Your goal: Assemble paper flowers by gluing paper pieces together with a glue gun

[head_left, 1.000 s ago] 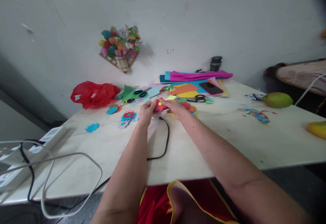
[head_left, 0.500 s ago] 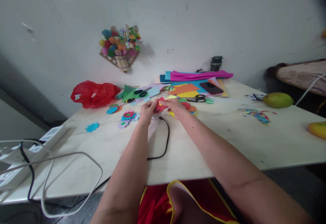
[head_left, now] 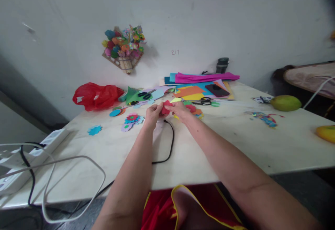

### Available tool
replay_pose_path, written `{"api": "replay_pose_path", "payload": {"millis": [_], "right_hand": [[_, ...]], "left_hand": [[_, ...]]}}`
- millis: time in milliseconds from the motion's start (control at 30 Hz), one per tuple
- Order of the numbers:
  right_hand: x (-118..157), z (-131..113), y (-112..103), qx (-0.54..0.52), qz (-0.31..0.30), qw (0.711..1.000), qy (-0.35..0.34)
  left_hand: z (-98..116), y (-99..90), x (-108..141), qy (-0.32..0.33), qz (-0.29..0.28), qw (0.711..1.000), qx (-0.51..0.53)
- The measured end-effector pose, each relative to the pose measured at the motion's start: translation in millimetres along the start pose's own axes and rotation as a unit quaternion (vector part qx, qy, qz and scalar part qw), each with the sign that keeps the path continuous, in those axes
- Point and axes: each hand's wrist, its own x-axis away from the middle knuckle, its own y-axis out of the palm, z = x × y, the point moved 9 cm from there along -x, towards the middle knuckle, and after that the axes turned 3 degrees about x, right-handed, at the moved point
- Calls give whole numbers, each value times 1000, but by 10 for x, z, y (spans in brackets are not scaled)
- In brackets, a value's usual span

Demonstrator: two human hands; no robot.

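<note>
Between my two hands is a red paper flower (head_left: 165, 108), held a little above the table. My left hand (head_left: 153, 114) is closed and pinches its left edge. On the other side my right hand (head_left: 178, 109) grips it, with the thumb lying over its face and covering the centre. To the left lies a small pile of cut flowers (head_left: 132, 119) in pink, blue and lilac. More flower cut-outs, red and orange (head_left: 195, 110), lie just right of my right hand and are partly hidden by it.
A black cable (head_left: 172, 143) runs over the table below my hands. Scissors (head_left: 205, 101), a phone (head_left: 217, 90) and coloured sheets (head_left: 193, 92) lie behind. At left are a red plastic bag (head_left: 96, 96), a blue flower (head_left: 94, 130) and a power strip (head_left: 49, 141); mangoes (head_left: 285, 102) at right.
My right thumb has slid over the yellow centre of the red flower, which showed before. Both hands stay in nearly the same place.
</note>
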Motion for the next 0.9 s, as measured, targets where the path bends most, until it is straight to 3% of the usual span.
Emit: {"api": "replay_pose_path", "payload": {"millis": [167,367,600,700,900], "right_hand": [[-8,20,6,10,-8,1000,0],[55,-28,90,-36,-70,997,1],[-10,13,62,-90,-69,993,6],[-44,40,-15,-128,-38,991,17],[-55,-58,-281,-139,86,986,-34]], "left_hand": [[5,-27,-15,10,6,1000,0],[12,-90,-34,19,23,1000,9],[-3,-89,-34,13,20,1000,13],[0,-112,-42,19,29,999,17],[-36,-202,-91,24,59,998,24]]}}
